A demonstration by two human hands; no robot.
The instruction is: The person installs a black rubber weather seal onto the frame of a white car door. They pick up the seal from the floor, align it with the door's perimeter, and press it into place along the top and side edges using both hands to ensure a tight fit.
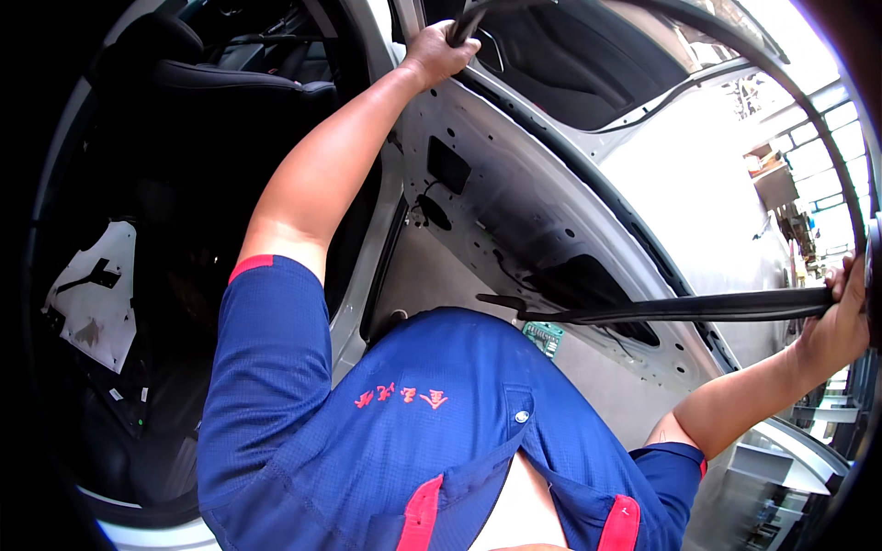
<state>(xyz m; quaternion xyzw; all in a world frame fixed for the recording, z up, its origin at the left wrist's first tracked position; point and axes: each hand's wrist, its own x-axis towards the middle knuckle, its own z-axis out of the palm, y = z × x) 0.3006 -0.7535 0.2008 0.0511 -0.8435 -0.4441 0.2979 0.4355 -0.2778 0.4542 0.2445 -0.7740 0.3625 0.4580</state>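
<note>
A long black rubber weatherstrip is stretched between my two hands. It arcs across the upper right of the view from one hand to the other. My left hand, raised near the top of the car's door frame, is closed round one part of it. At the far right my right hand grips another part, with its fingers wrapped round the strip. From there a doubled length runs back toward my body and ends in a loose, pointed tip. Beneath the strip stands an open car door with its inner metal panel bare.
To the left is the dark car interior with a black seat. A pale panel lies inside it. Past the door's lower edge, a green case rests on the grey floor. Shelving and a cardboard box stand at the right.
</note>
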